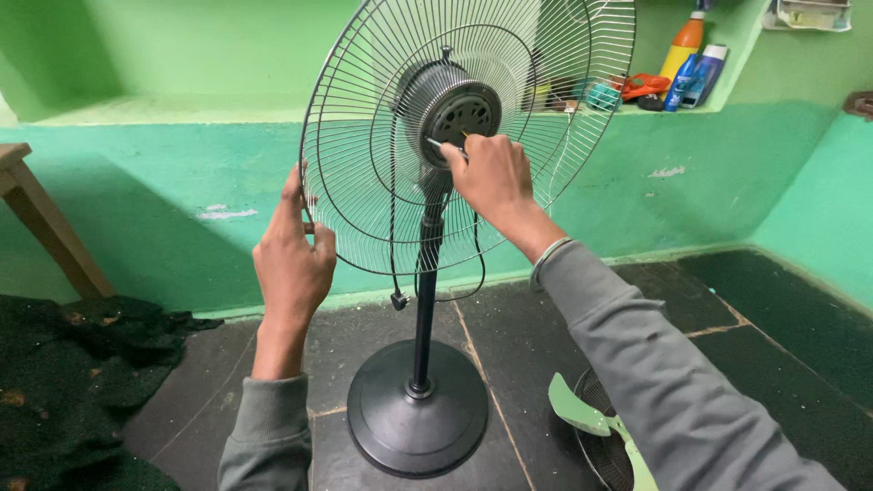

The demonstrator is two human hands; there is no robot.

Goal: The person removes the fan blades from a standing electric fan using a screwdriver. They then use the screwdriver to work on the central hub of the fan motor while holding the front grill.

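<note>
- Pedestal fan [427, 273] upright on dark stone floor [546, 336], close before green wall [691, 173]; open floor to right of round black base [416, 414], dark rug [73, 382] well apart at left.
- Rear wire guard [364, 136] round, chrome, front guard and blades off; upper rim cut by top of frame, right rim overlapping shelf [364, 111].
- Motor housing [450, 105] grey, ribbed, at guard centre; black pole [426, 300] straight down to base; black cord [393, 227] hanging inside guard, ending in a small plug.
- Left hand [293, 259] at lower left rim of guard, fingers curled around outer wire, gripping it.
- Right hand [491, 177] at motor housing, fingers clenched around thin tool [443, 145], tip against housing face; kind of tool hard to tell.
- Green fan blade [582, 414] and second wire guard [605, 445] flat on floor by right sleeve, partly hidden and cut by lower edge.
- Bottles [691, 55] on shelf at upper right; wooden stool leg [50, 227] at left edge, mostly out of view.
</note>
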